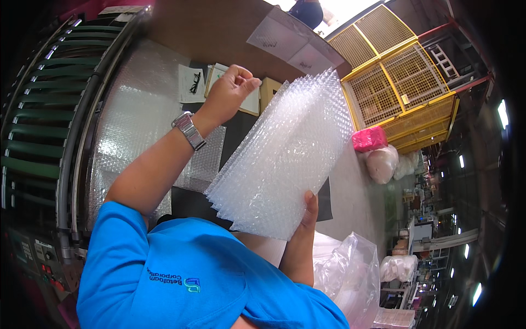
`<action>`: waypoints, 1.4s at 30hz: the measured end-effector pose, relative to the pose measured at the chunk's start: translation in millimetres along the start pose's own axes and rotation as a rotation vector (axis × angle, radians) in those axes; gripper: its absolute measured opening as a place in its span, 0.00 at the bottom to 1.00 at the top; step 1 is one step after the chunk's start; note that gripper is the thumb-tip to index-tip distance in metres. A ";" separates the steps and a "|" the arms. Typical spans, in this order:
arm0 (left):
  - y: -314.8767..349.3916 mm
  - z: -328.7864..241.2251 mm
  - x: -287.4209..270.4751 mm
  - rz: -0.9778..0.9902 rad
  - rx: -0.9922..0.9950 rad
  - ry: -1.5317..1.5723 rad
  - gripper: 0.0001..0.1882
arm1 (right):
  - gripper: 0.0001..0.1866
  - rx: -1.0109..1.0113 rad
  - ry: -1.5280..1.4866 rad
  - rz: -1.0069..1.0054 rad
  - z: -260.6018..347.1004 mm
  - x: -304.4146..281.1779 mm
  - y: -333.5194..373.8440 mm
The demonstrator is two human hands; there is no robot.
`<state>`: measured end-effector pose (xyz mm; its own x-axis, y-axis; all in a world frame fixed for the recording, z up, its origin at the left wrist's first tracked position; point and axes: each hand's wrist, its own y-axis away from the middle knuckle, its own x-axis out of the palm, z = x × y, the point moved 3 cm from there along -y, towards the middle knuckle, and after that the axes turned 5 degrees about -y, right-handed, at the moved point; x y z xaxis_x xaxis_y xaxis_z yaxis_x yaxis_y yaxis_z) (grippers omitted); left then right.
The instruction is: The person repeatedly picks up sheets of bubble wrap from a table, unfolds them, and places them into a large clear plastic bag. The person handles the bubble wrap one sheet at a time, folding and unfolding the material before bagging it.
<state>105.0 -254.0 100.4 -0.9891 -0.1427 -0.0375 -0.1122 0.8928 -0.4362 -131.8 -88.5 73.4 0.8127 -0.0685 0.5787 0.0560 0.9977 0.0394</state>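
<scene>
A stack of clear bubble wrap sheets [285, 159] stands tilted in front of me, its layered edges fanned a little at the lower left and top. My right hand [310, 211] grips the stack at its lower right edge; the thumb lies on the front face and the other fingers are hidden behind. My left hand [233, 90], with a metal watch on its wrist, is raised left of the stack and apart from it. Its fingers are curled in, and nothing shows in them.
More bubble wrap [131, 109] lies on the table at left, beside a green roller conveyor [60, 93]. Beyond my left hand are a paper with glasses [192, 85] and a cardboard box [268, 92]. Clear plastic bags [350, 268] sit at lower right. A yellow mesh cage [397, 82] stands farther off.
</scene>
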 end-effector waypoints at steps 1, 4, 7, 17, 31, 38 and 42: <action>3.0 1.8 3.4 0.064 -0.049 -0.015 0.21 | 0.44 -0.005 0.001 0.007 -0.8 -0.1 -1.1; 11.4 10.4 17.3 0.254 -0.134 -0.007 0.30 | 0.44 -0.014 0.052 0.050 -2.4 -1.8 -4.0; 19.4 13.9 31.5 0.437 -0.174 0.188 0.30 | 0.47 -0.010 0.059 0.050 -3.6 7.4 -1.5; -7.3 -15.7 -8.2 -0.059 -0.083 0.184 0.23 | 0.49 -0.087 0.165 0.094 8.9 3.0 -1.4; -10.4 -31.8 -10.1 -0.029 -0.126 0.613 0.18 | 0.47 -0.066 0.184 0.102 3.0 12.5 -1.0; 7.3 -30.8 -23.9 -0.046 -0.183 0.386 0.14 | 0.47 -0.084 0.098 0.069 9.0 1.8 -4.4; 44.5 -33.5 -11.9 0.350 -0.079 0.066 0.15 | 0.47 -0.117 0.144 0.089 9.7 1.1 -7.9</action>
<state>108.6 -198.2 111.6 -0.9726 0.2034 -0.1127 0.2299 0.9133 -0.3363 -136.9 -96.5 81.7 0.8913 0.0119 0.4532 0.0410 0.9935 -0.1066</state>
